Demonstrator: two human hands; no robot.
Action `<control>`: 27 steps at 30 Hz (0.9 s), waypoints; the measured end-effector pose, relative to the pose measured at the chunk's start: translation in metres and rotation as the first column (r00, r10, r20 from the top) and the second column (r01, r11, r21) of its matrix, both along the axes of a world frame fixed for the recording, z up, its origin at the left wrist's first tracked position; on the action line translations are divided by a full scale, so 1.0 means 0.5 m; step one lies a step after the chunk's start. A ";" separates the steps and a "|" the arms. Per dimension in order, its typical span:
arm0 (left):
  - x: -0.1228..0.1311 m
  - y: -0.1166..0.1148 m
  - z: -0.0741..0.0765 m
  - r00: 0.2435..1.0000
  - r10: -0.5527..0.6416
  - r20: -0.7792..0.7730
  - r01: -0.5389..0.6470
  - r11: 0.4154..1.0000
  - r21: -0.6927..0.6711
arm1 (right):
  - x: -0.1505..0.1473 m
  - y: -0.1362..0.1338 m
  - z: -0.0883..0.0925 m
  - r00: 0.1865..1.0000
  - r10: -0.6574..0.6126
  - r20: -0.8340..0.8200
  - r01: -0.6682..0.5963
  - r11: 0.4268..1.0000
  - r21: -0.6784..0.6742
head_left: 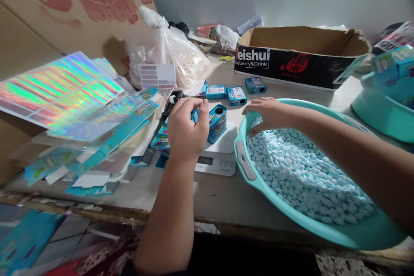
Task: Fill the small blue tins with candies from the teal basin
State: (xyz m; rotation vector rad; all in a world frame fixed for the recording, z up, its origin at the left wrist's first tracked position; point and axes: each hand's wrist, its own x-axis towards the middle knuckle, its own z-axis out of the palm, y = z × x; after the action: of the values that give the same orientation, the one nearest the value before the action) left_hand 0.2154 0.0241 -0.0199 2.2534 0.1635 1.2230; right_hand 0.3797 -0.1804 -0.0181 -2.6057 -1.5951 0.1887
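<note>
A small blue box with a round dark hole in its top stands upright on a white digital scale. My left hand is just left of that box, its fingers curled and thumb against them; whatever it may hold is hidden. My right hand reaches over the left rim of a turquoise basin, thumb and fingers apart, with nothing visible between them. Pale blue candy-like pieces fill much of the basin. Behind the scale lie more blue boxes.
Shiny sheets and flat blue packaging are piled on the left. Behind them are a tied plastic bag and a large cardboard box. A black open carton stands at the back; another turquoise basin holds blue boxes at right.
</note>
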 end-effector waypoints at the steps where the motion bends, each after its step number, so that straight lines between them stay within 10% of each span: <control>1: 0.000 0.000 0.000 1.000 -0.006 0.007 0.006 1.000 -0.003 | -0.001 0.000 0.001 1.000 0.003 -0.002 -0.003 1.000 -0.004; 11: -0.025 -0.002 0.015 0.991 0.021 0.129 -0.015 0.999 -0.047 | 0.015 0.002 -0.015 1.000 -0.017 0.011 0.017 1.000 0.007; 16: -0.056 -0.009 0.033 0.973 -0.023 0.231 0.088 0.957 -0.277 | 0.020 0.003 -0.019 0.999 -0.034 -0.012 0.034 0.999 0.022; 21: -0.088 0.020 0.020 0.911 -0.412 0.010 0.355 0.772 -0.528 | 0.021 0.006 -0.023 0.998 -0.054 -0.027 0.055 0.998 0.032; 27: -0.100 0.034 0.000 0.822 -0.325 -0.467 0.209 0.936 -0.282 | 0.027 0.008 -0.031 0.996 -0.081 -0.040 0.082 0.996 0.020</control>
State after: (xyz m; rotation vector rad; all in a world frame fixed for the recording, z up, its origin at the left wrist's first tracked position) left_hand 0.1652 0.0413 -0.0200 2.2562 0.1607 0.4173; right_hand 0.3932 -0.1765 -0.0337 -2.6278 -1.4669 0.2138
